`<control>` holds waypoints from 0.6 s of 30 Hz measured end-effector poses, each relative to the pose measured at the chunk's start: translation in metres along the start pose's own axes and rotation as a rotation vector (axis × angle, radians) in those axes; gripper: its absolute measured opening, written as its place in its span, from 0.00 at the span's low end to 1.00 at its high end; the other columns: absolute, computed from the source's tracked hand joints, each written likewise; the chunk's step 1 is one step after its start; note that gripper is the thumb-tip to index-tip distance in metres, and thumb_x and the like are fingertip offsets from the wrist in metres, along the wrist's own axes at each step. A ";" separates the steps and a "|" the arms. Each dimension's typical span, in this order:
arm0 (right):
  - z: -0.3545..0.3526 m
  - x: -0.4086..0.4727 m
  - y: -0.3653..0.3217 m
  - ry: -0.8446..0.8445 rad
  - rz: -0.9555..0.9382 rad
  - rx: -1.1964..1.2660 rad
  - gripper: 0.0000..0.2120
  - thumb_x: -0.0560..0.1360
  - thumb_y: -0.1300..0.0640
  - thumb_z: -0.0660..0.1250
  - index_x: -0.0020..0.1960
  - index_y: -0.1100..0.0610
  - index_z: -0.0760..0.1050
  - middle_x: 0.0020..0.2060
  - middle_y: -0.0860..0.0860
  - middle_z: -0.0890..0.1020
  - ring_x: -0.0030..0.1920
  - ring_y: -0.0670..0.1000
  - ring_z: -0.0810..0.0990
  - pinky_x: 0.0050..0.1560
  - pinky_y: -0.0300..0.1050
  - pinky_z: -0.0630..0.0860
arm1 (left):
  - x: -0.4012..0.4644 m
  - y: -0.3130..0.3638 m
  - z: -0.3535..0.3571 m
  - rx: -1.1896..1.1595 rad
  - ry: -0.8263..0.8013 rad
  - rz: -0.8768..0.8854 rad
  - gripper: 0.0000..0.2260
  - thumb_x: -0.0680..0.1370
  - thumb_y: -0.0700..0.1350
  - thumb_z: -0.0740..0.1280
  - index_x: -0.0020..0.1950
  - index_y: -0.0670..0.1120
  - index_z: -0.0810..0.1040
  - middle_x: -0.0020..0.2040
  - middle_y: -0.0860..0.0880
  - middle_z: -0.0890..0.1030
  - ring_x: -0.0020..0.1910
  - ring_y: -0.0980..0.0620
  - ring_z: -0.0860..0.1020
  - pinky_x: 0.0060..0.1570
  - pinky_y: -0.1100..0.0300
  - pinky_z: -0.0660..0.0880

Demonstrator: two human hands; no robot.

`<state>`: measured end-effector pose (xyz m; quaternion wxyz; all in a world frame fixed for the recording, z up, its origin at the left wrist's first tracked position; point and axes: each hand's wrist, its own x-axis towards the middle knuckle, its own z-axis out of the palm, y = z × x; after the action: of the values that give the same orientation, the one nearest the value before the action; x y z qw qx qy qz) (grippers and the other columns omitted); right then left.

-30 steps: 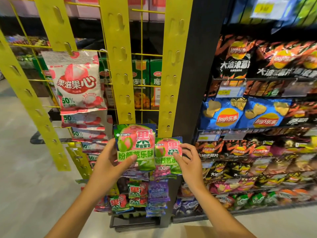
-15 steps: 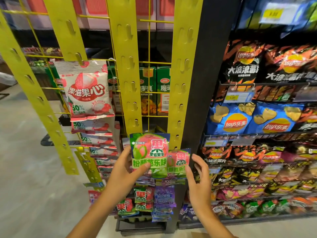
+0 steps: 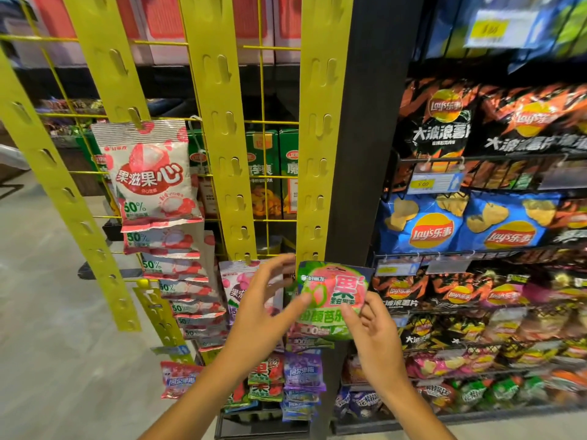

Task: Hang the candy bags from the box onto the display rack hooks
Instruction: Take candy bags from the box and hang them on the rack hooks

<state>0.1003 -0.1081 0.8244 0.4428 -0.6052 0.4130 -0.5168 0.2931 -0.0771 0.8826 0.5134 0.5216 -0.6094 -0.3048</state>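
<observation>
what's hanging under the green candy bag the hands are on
Under the green bag, more bags' bottom edges peek out, then purple bags lower. Their upper parts are covered.
</observation>
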 end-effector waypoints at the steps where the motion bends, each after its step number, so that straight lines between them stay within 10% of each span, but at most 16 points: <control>1: -0.004 0.000 0.002 -0.004 0.002 -0.008 0.11 0.79 0.51 0.66 0.61 0.46 0.75 0.51 0.44 0.84 0.55 0.44 0.82 0.58 0.44 0.78 | 0.006 0.003 -0.003 -0.013 0.029 0.019 0.27 0.76 0.52 0.72 0.73 0.60 0.67 0.69 0.64 0.72 0.69 0.63 0.72 0.65 0.60 0.71; 7: -0.014 0.005 0.009 -0.034 0.028 -0.050 0.08 0.80 0.49 0.66 0.59 0.42 0.75 0.50 0.54 0.82 0.53 0.53 0.81 0.58 0.54 0.79 | 0.038 0.016 -0.005 -0.017 -0.032 0.051 0.26 0.77 0.50 0.71 0.72 0.57 0.66 0.64 0.67 0.75 0.67 0.62 0.73 0.67 0.62 0.72; 18: -0.010 0.027 -0.006 -0.114 0.033 -0.044 0.10 0.80 0.52 0.66 0.61 0.50 0.75 0.54 0.43 0.85 0.56 0.44 0.83 0.58 0.45 0.79 | 0.054 0.004 -0.001 -0.036 -0.133 -0.066 0.13 0.78 0.49 0.69 0.63 0.54 0.77 0.59 0.59 0.80 0.60 0.66 0.77 0.62 0.63 0.76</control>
<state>0.0938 -0.1335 0.8383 0.4605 -0.6365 0.4084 -0.4647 0.2964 -0.1272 0.9033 0.4706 0.5106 -0.6193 -0.3664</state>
